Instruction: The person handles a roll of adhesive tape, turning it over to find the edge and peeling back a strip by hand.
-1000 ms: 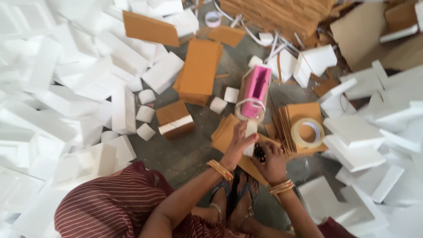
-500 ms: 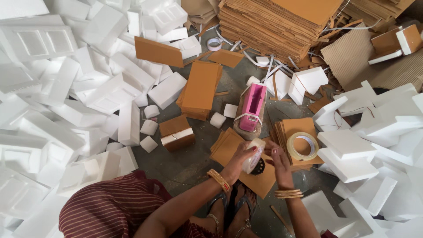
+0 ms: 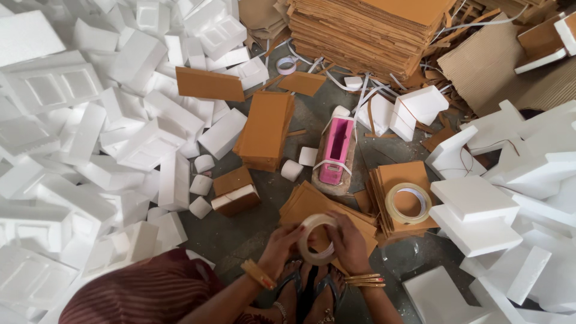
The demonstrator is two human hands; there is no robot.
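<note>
White foam blocks (image 3: 90,138) lay heaped over the whole left side of the floor (image 3: 240,234), with more foam slabs (image 3: 480,216) piled on the right. At the far side stood a tall stack of flat brown cardboard sheets (image 3: 372,30). A thick bundle of folded cardboard (image 3: 264,138) lay in the middle of the floor, and a lower pile of cardboard pieces (image 3: 312,207) sat just beyond my hands. To the right of that, another small pile (image 3: 408,174) carried a spare roll of clear tape (image 3: 408,203) lying flat on top. A pink tape dispenser (image 3: 335,150) rested on a cardboard scrap between the bundle and that pile. A small brown box with a white edge (image 3: 234,191) sat near the left foam heap, with short foam cylinders (image 3: 204,163) beside it.

Near me, above my sandalled feet, I held a roll of tape (image 3: 316,240) upright between both hands. My left hand (image 3: 282,246) had its fingers (image 3: 295,231) curled round the roll's left rim, and my right hand (image 3: 351,243) gripped the right rim, so both were closed on the roll
</note>
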